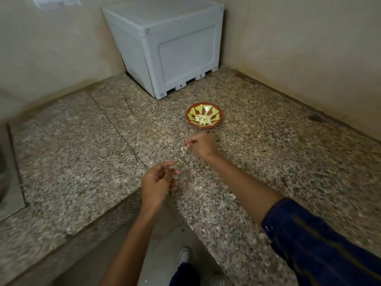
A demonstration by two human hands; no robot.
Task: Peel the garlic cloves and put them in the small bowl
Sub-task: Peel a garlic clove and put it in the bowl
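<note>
A small red and yellow-green bowl (217,113) sits on the granite counter (82,145) and holds several pale peeled garlic cloves (203,120). My right hand (201,144) hovers just in front of the bowl, fingers pinched on a small whitish piece of garlic (184,149) at its fingertips. My left hand (158,181) is nearer to me, at the counter's inner corner, with its fingers loosely curled and a thin pale scrap of garlic skin (168,167) between thumb and forefinger. Motion blur hides finer detail.
A light grey plastic box (165,44) stands in the back corner against the beige walls. A steel sink edge (8,182) shows at the far left. The floor and my shoes (184,254) are visible below the L-shaped counter edge.
</note>
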